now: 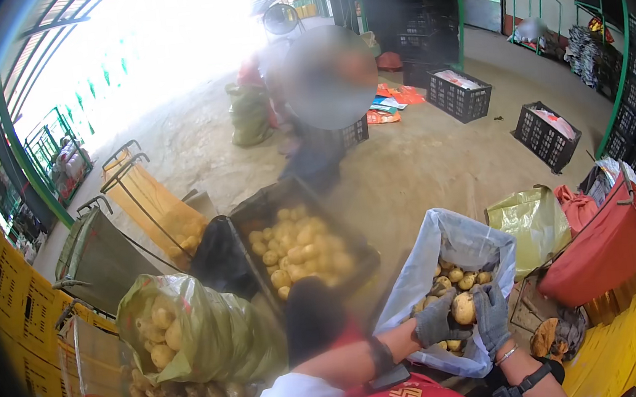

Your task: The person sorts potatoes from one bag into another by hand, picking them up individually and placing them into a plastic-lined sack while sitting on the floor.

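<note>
My left hand [440,319], in a grey glove, is beside a large potato [463,308], its fingers at the potato's left and lower side. On the other side of that potato is my gloved right hand [491,315], with its fingers pointing up. Between them the two hands hold the potato above a container lined with white plastic [399,291]. Smaller potatoes [467,281] lie inside the liner, around and behind my hands. The undersides of both hands are partly hidden.
A dark crate [242,243] of potatoes stands ahead, with a person [313,153] behind it. At left are a green sack [221,328] and a mesh bag [148,197] of potatoes. A red bag [606,239] hangs on a frame at right, near yellow crates [614,351].
</note>
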Action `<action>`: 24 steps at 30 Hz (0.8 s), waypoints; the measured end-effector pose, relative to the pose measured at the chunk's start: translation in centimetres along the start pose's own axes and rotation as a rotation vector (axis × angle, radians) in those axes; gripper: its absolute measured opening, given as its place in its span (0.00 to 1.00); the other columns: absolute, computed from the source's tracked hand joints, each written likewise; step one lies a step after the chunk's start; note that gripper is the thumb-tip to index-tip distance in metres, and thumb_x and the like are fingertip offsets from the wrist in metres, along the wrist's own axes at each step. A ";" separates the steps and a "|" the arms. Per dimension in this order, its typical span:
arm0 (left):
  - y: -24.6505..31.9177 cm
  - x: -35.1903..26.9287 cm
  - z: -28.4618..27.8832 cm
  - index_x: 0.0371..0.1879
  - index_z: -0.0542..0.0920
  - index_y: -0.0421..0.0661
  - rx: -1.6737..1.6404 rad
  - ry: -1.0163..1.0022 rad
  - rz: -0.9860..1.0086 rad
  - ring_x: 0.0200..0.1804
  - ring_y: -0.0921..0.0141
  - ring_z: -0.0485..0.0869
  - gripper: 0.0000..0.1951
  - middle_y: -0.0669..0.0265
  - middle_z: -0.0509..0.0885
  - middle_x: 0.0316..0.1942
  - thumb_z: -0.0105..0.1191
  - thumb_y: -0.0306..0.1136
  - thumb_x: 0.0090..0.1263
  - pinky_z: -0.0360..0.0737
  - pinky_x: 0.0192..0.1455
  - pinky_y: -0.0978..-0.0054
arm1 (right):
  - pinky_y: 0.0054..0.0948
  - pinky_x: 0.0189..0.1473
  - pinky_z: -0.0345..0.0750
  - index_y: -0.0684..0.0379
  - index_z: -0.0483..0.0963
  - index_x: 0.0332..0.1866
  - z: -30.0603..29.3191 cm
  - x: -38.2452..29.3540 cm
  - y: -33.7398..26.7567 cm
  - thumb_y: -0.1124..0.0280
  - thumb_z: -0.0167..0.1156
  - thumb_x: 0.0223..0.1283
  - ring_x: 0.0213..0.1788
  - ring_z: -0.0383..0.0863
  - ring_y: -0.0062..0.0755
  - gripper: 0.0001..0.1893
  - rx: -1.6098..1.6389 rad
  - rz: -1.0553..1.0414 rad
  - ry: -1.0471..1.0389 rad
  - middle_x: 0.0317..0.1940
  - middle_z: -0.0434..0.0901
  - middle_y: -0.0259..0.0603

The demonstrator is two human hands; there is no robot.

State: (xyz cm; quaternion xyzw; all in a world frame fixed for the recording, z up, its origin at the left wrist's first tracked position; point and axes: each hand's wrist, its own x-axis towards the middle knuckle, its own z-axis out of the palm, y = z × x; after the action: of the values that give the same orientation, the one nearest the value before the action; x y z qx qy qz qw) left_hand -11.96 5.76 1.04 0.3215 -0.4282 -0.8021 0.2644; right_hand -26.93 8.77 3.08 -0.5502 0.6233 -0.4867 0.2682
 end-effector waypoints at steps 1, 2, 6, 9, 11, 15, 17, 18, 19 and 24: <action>0.7 -1.1 0.4 0.61 0.62 0.34 -0.309 -0.009 -0.067 0.50 0.59 0.81 0.48 0.56 0.80 0.47 0.74 0.45 0.43 0.76 0.54 0.67 | 0.30 0.39 0.74 0.64 0.73 0.33 -0.1 -0.1 0.2 0.61 0.61 0.61 0.31 0.77 0.35 0.14 0.081 0.008 0.033 0.28 0.77 0.45; -0.5 -0.8 -0.3 0.61 0.60 0.33 0.197 0.045 0.205 0.50 0.61 0.80 0.47 0.57 0.80 0.48 0.73 0.44 0.46 0.76 0.55 0.68 | 0.30 0.39 0.74 0.64 0.73 0.33 -0.4 -0.1 0.2 0.61 0.61 0.61 0.31 0.77 0.35 0.14 0.086 0.013 0.038 0.28 0.77 0.45; 1.4 -1.3 -0.5 0.52 0.70 0.39 -0.254 0.117 -0.213 0.42 0.63 0.81 0.30 0.60 0.82 0.38 0.54 0.54 0.65 0.78 0.44 0.68 | 0.35 0.43 0.76 0.63 0.76 0.41 -0.1 0.4 -2.0 0.55 0.62 0.59 0.39 0.81 0.46 0.19 -0.257 -0.098 -0.308 0.36 0.81 0.50; 0.8 -0.7 0.5 0.45 0.75 0.46 -0.079 0.210 -0.325 0.28 0.65 0.80 0.29 0.61 0.82 0.27 0.39 0.63 0.69 0.77 0.28 0.67 | 0.39 0.46 0.75 0.62 0.77 0.42 0.5 0.8 -0.6 0.54 0.59 0.60 0.40 0.80 0.52 0.19 -0.342 0.009 -0.432 0.36 0.80 0.52; 0.8 -0.1 1.4 0.41 0.76 0.49 0.103 0.334 -0.255 0.19 0.65 0.78 0.31 0.61 0.80 0.22 0.32 0.67 0.70 0.75 0.20 0.66 | 0.39 0.46 0.76 0.62 0.76 0.43 0.5 1.3 3.5 0.58 0.57 0.63 0.40 0.80 0.51 0.16 -0.268 -0.198 -0.339 0.37 0.80 0.52; 1.6 -0.2 1.3 0.48 0.75 0.46 0.233 0.328 -0.233 0.18 0.69 0.78 0.24 0.62 0.83 0.34 0.33 0.53 0.77 0.75 0.16 0.69 | 0.34 0.46 0.76 0.62 0.74 0.46 0.4 2.3 7.0 0.63 0.51 0.67 0.40 0.79 0.51 0.13 -0.494 -0.676 -0.224 0.42 0.79 0.52; 3.9 -2.2 1.1 0.49 0.75 0.43 0.266 0.297 -0.248 0.28 0.69 0.81 0.23 0.61 0.82 0.37 0.34 0.50 0.77 0.78 0.27 0.70 | 0.33 0.44 0.78 0.62 0.73 0.49 0.4 1.9 5.8 0.66 0.49 0.68 0.39 0.80 0.45 0.13 -0.433 -0.718 -0.268 0.43 0.79 0.48; 4.9 -2.9 1.5 0.49 0.75 0.41 0.286 0.265 -0.253 0.32 0.69 0.82 0.23 0.60 0.82 0.39 0.34 0.49 0.77 0.79 0.33 0.70 | 0.33 0.44 0.78 0.62 0.73 0.49 0.9 1.5 6.9 0.66 0.49 0.68 0.39 0.80 0.45 0.13 -0.442 -0.715 -0.264 0.43 0.79 0.48; 5.4 -3.1 1.7 0.49 0.75 0.40 0.308 0.232 -0.259 0.37 0.69 0.83 0.23 0.59 0.82 0.41 0.35 0.48 0.77 0.81 0.38 0.70 | 0.33 0.41 0.78 0.59 0.73 0.49 2.1 0.9 8.2 0.58 0.50 0.67 0.38 0.80 0.41 0.16 0.001 -0.242 -0.294 0.41 0.80 0.43; 1.4 -1.1 -0.7 0.52 0.73 0.41 0.614 0.367 0.066 0.41 0.66 0.83 0.25 0.56 0.82 0.40 0.41 0.53 0.74 0.77 0.36 0.71 | 0.33 0.39 0.79 0.56 0.72 0.53 3.6 0.0 6.1 0.49 0.48 0.68 0.37 0.80 0.38 0.22 0.190 0.287 -0.400 0.40 0.80 0.39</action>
State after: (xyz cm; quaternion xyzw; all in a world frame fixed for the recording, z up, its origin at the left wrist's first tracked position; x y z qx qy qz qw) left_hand -10.52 5.46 2.20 0.5105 -0.6047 -0.5563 0.2537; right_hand -26.42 7.21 -3.82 -0.5137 0.5809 -0.3815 0.5031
